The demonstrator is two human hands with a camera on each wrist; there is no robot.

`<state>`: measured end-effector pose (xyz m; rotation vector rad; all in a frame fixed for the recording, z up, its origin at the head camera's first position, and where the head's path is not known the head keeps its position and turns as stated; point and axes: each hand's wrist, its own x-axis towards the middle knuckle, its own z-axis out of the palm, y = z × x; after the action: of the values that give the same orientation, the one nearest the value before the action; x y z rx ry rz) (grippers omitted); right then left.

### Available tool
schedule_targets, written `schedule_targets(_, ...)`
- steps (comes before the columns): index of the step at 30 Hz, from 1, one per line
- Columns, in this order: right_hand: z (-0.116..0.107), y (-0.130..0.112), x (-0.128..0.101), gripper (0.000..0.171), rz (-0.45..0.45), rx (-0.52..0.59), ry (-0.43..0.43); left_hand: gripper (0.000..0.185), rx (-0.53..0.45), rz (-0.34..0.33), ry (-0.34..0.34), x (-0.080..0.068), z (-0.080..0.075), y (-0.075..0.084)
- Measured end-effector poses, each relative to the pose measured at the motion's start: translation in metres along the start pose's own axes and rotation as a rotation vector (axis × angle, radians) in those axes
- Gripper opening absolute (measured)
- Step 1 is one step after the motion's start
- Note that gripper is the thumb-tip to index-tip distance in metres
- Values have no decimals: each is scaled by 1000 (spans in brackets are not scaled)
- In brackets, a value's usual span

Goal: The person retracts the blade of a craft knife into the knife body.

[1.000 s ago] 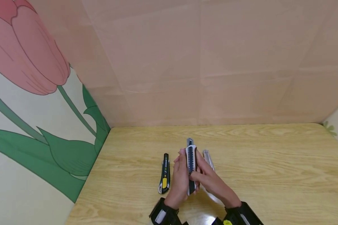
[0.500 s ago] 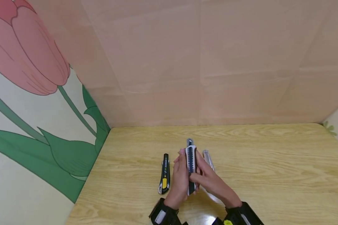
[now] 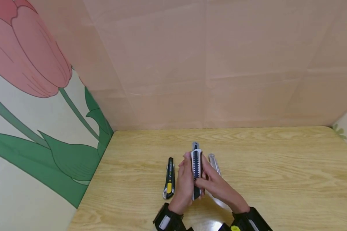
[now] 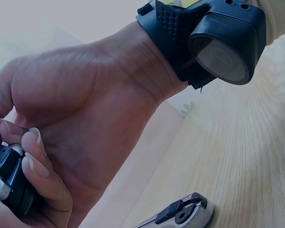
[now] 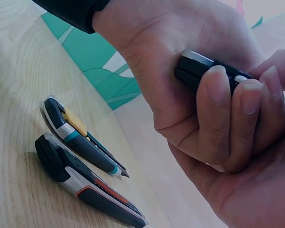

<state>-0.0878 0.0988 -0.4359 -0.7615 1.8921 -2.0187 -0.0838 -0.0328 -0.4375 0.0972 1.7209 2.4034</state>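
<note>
Two knives lie beside the hands (head view shows one).

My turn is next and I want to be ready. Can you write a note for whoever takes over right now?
Left hand: fingers curled round the grey-and-blue knife.
Right hand: grips the same knife from the other side.
Things: that knife is held above the table. The black-and-yellow knife, black-and-red knife and silver knife lie on the table.
Done: one knife is lifted.
Left: three knives lie untouched.
</note>
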Motion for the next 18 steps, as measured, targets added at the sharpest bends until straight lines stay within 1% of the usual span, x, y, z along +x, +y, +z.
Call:
schedule_targets(4, -2, -1, 0, 94, -10, 0, -27, 68, -8, 9, 0, 0, 0, 0)
schedule_targets(7, -4, -1, 1, 92, -24, -39, -27, 67, -16, 3, -6, 1, 0, 0)
schedule_targets(10, -6, -1, 0, 87, -15, -94, 3, 63, -26, -13, -15, 3, -1, 0)
schedule_targets(14, -6, -5, -1, 72, 47, -162, 69, 64, -53, -25, -46, 3, -1, -2)
schedule_targets(16, -6, -7, -1, 58, 62, -193, 106, 66, -62, -29, -60, 4, 0, -3)
schedule_targets(18, -7, -9, 0, 44, 51, -228, 142, 68, -64, -28, -60, 4, 0, -5)
